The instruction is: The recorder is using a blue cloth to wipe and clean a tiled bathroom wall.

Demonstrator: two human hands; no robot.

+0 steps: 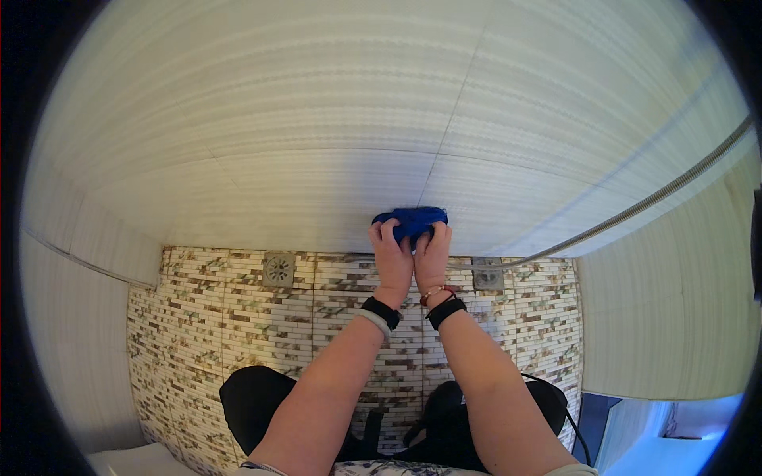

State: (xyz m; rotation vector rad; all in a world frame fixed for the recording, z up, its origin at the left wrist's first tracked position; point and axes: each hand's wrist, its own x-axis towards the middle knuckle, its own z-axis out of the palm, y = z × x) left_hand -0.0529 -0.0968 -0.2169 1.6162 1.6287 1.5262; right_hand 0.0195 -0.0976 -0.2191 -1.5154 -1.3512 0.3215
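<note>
A bunched blue cloth (414, 216) is pressed against the pale tiled wall (333, 190), low down near where it meets the floor. My left hand (390, 255) grips the cloth from its left side, fingers curled into the fabric. Close beside it, my right hand (432, 252) clasps the right side of the same cloth. Both arms reach straight forward, with dark bands around the wrists. Part of the fingertips is hidden in the folds.
Mosaic-patterned floor (262, 333) lies below, with a square metal drain (279, 270) at left and another drain (487, 275) at right. A flexible metal hose (635, 208) curves along the right side. My dark-clad knees (255, 408) are bent beneath my arms.
</note>
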